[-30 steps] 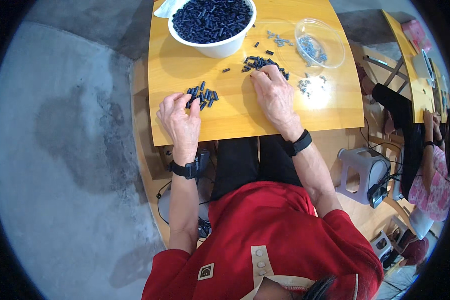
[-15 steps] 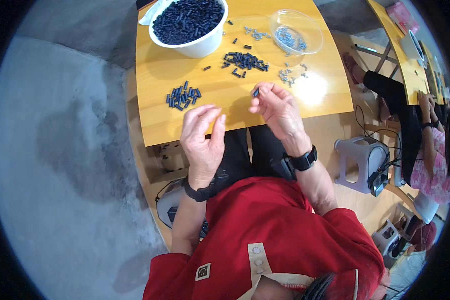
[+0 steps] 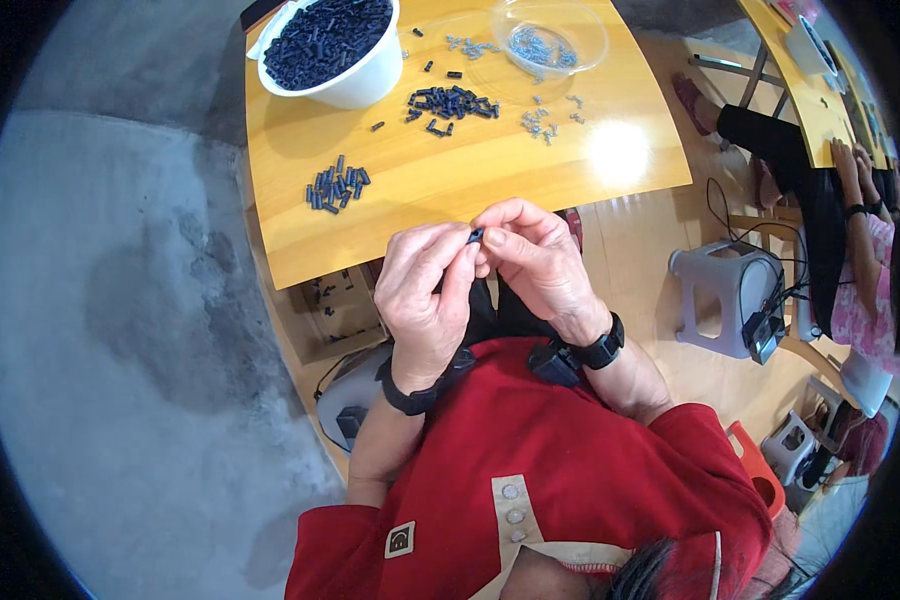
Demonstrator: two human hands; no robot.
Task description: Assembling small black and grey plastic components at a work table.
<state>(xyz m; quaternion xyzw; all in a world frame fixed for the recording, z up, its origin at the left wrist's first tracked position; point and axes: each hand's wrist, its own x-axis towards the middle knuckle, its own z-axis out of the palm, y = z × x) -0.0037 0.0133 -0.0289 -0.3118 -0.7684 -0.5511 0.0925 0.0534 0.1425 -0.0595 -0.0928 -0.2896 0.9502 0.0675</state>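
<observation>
My left hand (image 3: pixel 425 285) and my right hand (image 3: pixel 535 262) meet at the near edge of the yellow wooden table (image 3: pixel 490 170), fingertips pinched together on one small dark blue plastic piece (image 3: pixel 476 236). On the table's left lies a small heap of the same dark blue pieces (image 3: pixel 336 184). A second heap of blue pieces (image 3: pixel 450 104) sits farther back near the middle. A white bowl (image 3: pixel 360 85) full of blue pieces stands at the back left. A clear plastic bowl (image 3: pixel 552 38) with small silver metal parts stands at the back right, with loose metal parts (image 3: pixel 545 118) scattered before it.
A grey plastic stool (image 3: pixel 730 300) with cables stands on the floor at my right. Another person (image 3: pixel 860 250) in pink sits at a second yellow table (image 3: pixel 820 70) at the far right. Grey concrete floor (image 3: pixel 120 300) spreads to the left. An orange stool (image 3: pixel 755 465) stands by my right shoulder.
Both hands left the heaps on the table and drew back to the table's near edge. They have come together, now pinching one blue piece between them.
</observation>
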